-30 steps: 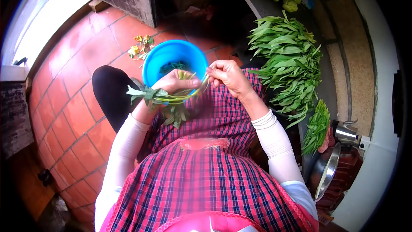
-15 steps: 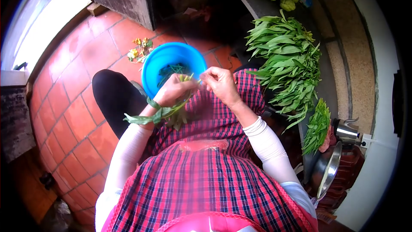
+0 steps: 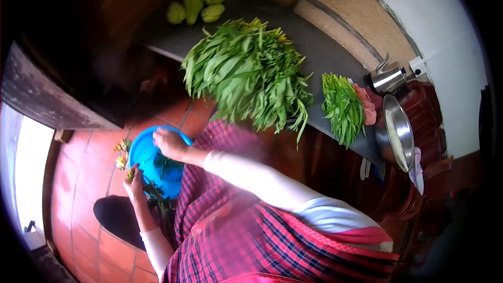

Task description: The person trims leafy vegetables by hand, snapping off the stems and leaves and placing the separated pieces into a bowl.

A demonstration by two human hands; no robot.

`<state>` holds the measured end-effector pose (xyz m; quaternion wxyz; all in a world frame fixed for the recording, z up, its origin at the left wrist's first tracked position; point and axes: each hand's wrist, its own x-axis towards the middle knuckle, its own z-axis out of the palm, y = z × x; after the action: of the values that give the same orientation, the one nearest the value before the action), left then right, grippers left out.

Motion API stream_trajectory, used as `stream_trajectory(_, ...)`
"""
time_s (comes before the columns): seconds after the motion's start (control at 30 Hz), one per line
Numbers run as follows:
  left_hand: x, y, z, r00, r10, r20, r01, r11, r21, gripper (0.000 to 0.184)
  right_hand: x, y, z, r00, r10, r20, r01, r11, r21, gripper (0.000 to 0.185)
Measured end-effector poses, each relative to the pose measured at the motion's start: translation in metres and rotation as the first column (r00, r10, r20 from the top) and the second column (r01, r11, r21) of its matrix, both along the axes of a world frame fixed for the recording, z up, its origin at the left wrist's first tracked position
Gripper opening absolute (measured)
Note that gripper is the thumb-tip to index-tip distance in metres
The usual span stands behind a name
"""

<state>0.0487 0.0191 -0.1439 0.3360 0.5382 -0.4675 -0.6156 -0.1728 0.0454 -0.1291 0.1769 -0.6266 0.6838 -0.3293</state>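
Observation:
My left hand [image 3: 134,184] is closed around a bunch of leafy green stems. Their cut ends poke out by the thumb, and the dark leaves [image 3: 156,193] trail below the wrist side, beside the bucket. Over the far rim of the blue bucket [image 3: 170,182] is my right hand [image 3: 170,144], its fingers curled in; whatever they may hold is hidden. Inside the bucket lie some dark green pieces [image 3: 166,163]. Its near right side is covered by the checked apron [image 3: 209,178] on my lap.
A big heap of leafy greens [image 3: 251,73] and a smaller bunch [image 3: 343,107] lie on the dark counter [image 3: 325,57]. Chayotes [image 3: 193,9] sit at its far end. At right are a steel kettle [image 3: 389,78] and a metal bowl [image 3: 399,131]. Yellowed scraps [image 3: 121,153] lie on the tiles.
My view has swung toward the counter. My hands have come apart: the right is now over the bucket's far rim, while the left keeps the greens at its near left side.

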Motion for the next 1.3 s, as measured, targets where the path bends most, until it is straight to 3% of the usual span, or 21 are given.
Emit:
stream_trajectory(0.03,0.004,0.001,-0.004,1.000,-0.001,-0.022,0.000,1.000,-0.014,0.022,0.005,-0.010,-0.079,0.985,0.097,-0.144,-0.082,0.990,0.112,0.052)
stream_trajectory(0.1,0.007,0.006,0.005,1.000,0.021,-0.003,-0.021,0.999,-0.032,0.021,0.009,0.021,-0.023,0.988,0.144,-0.050,-0.116,0.923,0.366,0.075)
stream_trajectory(0.17,0.009,0.007,0.005,0.999,0.040,0.003,-0.040,0.999,-0.028,0.019,0.004,0.048,0.072,0.977,0.214,-0.014,-0.211,0.970,0.118,0.069)
stream_trajectory(0.23,0.006,0.007,0.006,0.998,0.048,-0.030,-0.049,0.999,-0.014,0.019,-0.018,0.075,0.136,0.980,0.176,-0.097,-0.200,0.913,-0.355,0.056)
stream_trajectory(0.27,0.006,0.005,0.000,0.999,-0.005,0.053,0.009,0.998,-0.066,0.018,-0.039,0.092,0.175,0.992,0.052,-0.119,-0.106,0.854,-0.509,0.041)
stream_trajectory(0.3,0.002,0.004,0.001,0.999,-0.030,0.021,0.032,0.995,-0.091,0.018,-0.068,0.110,0.209,0.990,-0.075,-0.120,-0.022,0.759,-0.651,0.025)
stream_trajectory(0.37,-0.006,0.007,0.009,0.996,-0.073,-0.043,0.066,0.988,-0.141,0.017,-0.142,0.150,0.234,0.868,-0.415,-0.272,0.094,0.676,-0.731,0.012)
stream_trajectory(0.43,-0.019,0.011,0.026,0.982,-0.097,-0.162,0.089,0.994,-0.060,0.014,-0.214,0.192,0.239,0.654,-0.662,-0.368,0.349,0.695,-0.629,0.015)
stream_trajectory(0.5,-0.028,0.015,0.028,0.948,-0.137,-0.286,0.133,0.991,-0.033,0.013,-0.292,0.228,0.207,0.526,-0.707,-0.473,0.550,0.707,-0.445,0.014)
stream_trajectory(0.57,-0.038,0.016,0.029,0.950,-0.169,-0.262,0.164,0.986,-0.044,0.018,-0.333,0.248,0.188,0.474,-0.633,-0.612,0.572,0.750,-0.333,0.019)
stream_trajectory(0.63,-0.043,0.015,0.033,0.951,-0.222,-0.217,0.217,0.975,-0.048,0.020,-0.346,0.253,0.177,0.509,-0.565,-0.650,0.472,0.814,-0.338,0.021)
stream_trajectory(0.73,-0.047,0.020,0.047,0.954,-0.258,-0.150,0.251,0.966,-0.066,0.023,-0.358,0.251,0.183,0.690,-0.566,-0.452,0.420,0.821,-0.387,0.019)
stream_trajectory(0.77,-0.048,0.024,0.054,0.957,-0.268,-0.112,0.261,0.962,-0.076,0.024,-0.351,0.253,0.194,0.735,-0.666,-0.128,0.619,0.736,-0.274,0.012)
stream_trajectory(0.83,-0.048,0.031,0.069,0.965,-0.244,-0.092,0.245,0.970,-0.004,0.025,-0.344,0.257,0.225,0.772,-0.608,0.188,0.621,0.655,-0.432,0.005)
stream_trajectory(0.9,-0.052,0.037,0.080,0.966,-0.259,-0.023,0.260,0.965,0.029,0.023,-0.309,0.252,0.263,0.803,-0.512,0.305,0.594,0.655,-0.467,0.007)
stream_trajectory(0.97,-0.060,0.042,0.081,0.942,-0.326,0.084,0.329,0.944,-0.022,0.011,-0.270,0.240,0.288,0.834,-0.446,0.324,0.551,0.657,-0.514,0.008)
stream_trajectory(1.03,-0.080,0.061,0.116,0.894,-0.406,0.191,0.436,0.886,-0.159,0.008,-0.231,0.226,0.308,0.862,-0.443,0.248,0.504,0.691,-0.517,0.008)
stream_trajectory(1.1,-0.093,0.077,0.138,0.865,-0.468,0.180,0.484,0.684,-0.546,0.008,-0.198,0.207,0.312,0.909,-0.383,0.167,0.415,0.787,-0.456,0.009)
stream_trajectory(1.17,-0.095,0.089,0.170,0.837,-0.529,0.138,0.514,0.676,-0.527,0.011,-0.170,0.183,0.296,0.926,-0.257,0.276,0.352,0.854,-0.385,0.008)
stream_trajectory(1.3,-0.078,0.102,0.201,0.879,-0.419,0.226,0.446,0.559,-0.699,0.016,-0.122,0.144,0.254,0.985,-0.170,0.008,0.164,0.933,-0.319,0.002)
